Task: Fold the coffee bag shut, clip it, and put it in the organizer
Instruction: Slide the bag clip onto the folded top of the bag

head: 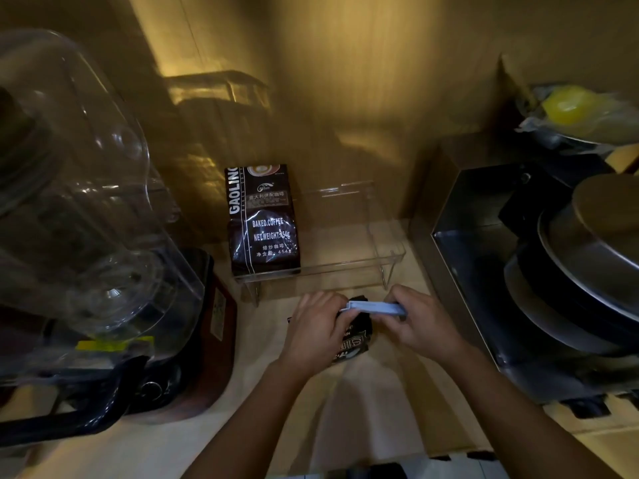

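A dark coffee bag (352, 344) stands on the counter in front of me, mostly hidden by my hands. My left hand (316, 326) grips its folded top from the left. My right hand (423, 323) holds a long pale blue clip (375, 307) that lies across the top of the bag. Just behind stands the clear acrylic organizer (380, 257). A second dark coffee bag (262, 219) with white lettering stands upright in its left part; the right part holds nothing.
A blender with a clear jug (86, 209) fills the left side. A steel rack (463, 216) with stacked pans and lids (587, 257) stands at the right. The wall rises close behind the organizer. Pale counter (345, 409) lies between my forearms.
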A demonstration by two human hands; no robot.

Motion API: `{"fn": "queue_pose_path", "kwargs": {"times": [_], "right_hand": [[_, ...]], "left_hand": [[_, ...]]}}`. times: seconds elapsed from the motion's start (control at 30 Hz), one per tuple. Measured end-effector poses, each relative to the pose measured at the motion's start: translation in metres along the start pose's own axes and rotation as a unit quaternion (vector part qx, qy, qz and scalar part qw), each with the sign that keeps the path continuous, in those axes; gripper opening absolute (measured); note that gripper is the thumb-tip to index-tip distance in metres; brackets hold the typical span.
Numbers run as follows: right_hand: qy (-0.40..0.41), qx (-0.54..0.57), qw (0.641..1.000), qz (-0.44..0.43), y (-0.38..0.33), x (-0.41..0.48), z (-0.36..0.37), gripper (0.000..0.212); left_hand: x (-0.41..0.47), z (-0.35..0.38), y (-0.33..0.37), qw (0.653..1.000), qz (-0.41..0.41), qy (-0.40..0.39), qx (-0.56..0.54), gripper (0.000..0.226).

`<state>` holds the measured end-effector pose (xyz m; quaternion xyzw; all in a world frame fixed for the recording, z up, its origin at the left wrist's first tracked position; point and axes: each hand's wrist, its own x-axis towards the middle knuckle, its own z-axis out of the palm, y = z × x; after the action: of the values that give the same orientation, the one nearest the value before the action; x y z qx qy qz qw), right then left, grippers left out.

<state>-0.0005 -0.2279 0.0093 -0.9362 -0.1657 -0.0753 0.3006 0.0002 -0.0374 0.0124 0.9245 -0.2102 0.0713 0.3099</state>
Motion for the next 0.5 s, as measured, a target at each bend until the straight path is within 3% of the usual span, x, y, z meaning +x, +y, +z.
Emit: {"fn": "queue_pose_path", "kwargs": {"times": [0.17,0.37,0.5], "right_hand": [[0.019,-0.033,0.999,-0.031,0.003,-0.001,-0.003,0.025],[0.032,-0.018,0.996,-0.075,0.003,-0.008,0.001,0.011],[0.035,-0.015,0.994,-0.100,0.003,-0.011,0.002,0.018]], "left_hand": [[-0.003,-0.001,-0.001,1.000,0.015,-0.009,0.012,0.027],[-0.001,-0.004,-0.004,0.999,-0.003,-0.034,-0.023,0.031],[0.001,-0.006,-0.005,0.998,-0.004,-0.046,-0.047,0.035]]}}
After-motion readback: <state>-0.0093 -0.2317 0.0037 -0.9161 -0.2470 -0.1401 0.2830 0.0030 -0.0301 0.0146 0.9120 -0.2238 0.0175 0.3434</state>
